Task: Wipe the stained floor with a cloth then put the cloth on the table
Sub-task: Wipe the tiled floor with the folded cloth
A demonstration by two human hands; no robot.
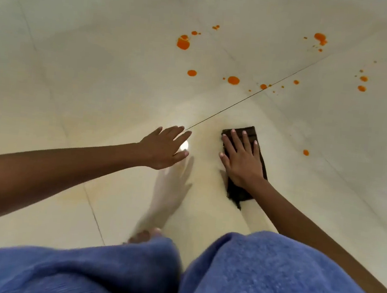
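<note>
Pressing flat on dark cloth (245,166), right hand (241,161); left hand (163,149) spread empty; orange stains (183,43) beyond.

Bare arms, fuzzy blue garment (269,280)

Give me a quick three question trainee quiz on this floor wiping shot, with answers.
1. True or false: the right hand lies flat on the cloth.
2. What colour are the stains?
3. The left hand is: A) on the cloth, B) open, off the cloth, C) holding a bottle.

Key: 1 true; 2 orange; 3 B.
</note>
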